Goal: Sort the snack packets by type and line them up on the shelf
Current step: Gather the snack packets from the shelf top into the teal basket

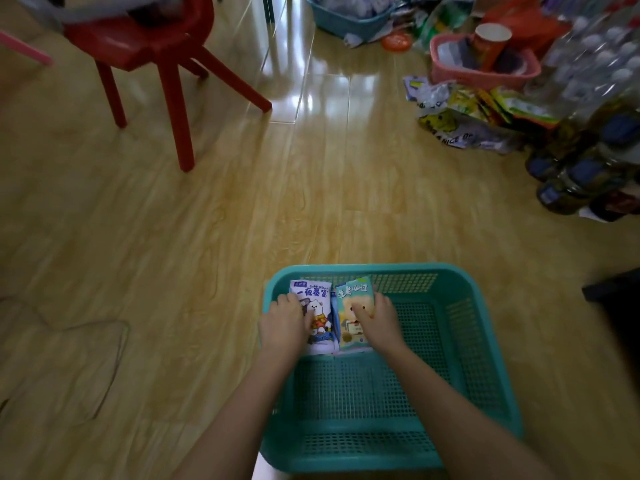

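Note:
A teal mesh basket (478,344) sits on the wooden floor in front of me. Two packets lie side by side in its far left corner: a white packet with a cartoon bear (317,296) and a green packet with a bear picture (353,292). My left hand (284,323) grips the left side of the white packet, fingers curled over its face. My right hand (375,318) grips the right side of the green packet, thumb on its front. More packets seem to lie stacked under each; their number is hidden.
A red plastic chair (166,60) stands at the back left. At the back right lie a pink basket (485,67) with a paper cup, a second teal basket (346,19), loose snack bags (467,116) and several bottles (581,174).

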